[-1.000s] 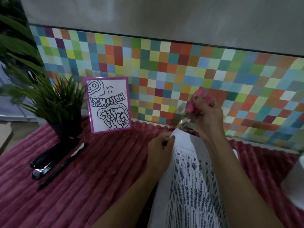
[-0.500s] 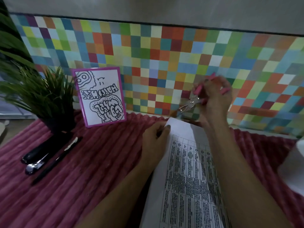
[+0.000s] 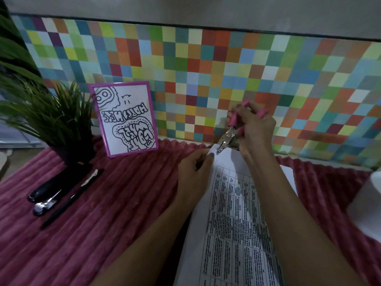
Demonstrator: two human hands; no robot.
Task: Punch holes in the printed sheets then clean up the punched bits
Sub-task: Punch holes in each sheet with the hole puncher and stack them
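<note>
Pink punch (image 3: 230, 132) gripped in your right hand (image 3: 255, 131) bites the sheets (image 3: 237, 213) your left hand (image 3: 191, 172) pinches; cleanup looks unstarted.

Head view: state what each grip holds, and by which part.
Right-hand grip: hole punch, by its pink handles. Left-hand grip: printed sheets, pinched at the top corner.

Dark-pink ribbed plush cloth (image 3: 103, 234) covers the bench. Back left: green spiky-leaf plant (image 3: 49, 118) in a dark pot. Just right of it, a purple-framed white card with black doodle lettering (image 3: 125, 120), leaning against the multicoloured checkered wall panel (image 3: 206, 69). In front of the pot: black stapler-like tool (image 3: 53, 186) (silver metal end), with a black pen (image 3: 72, 199) lying beside it. White blurred object (image 3: 367, 207) at the right edge.
</note>
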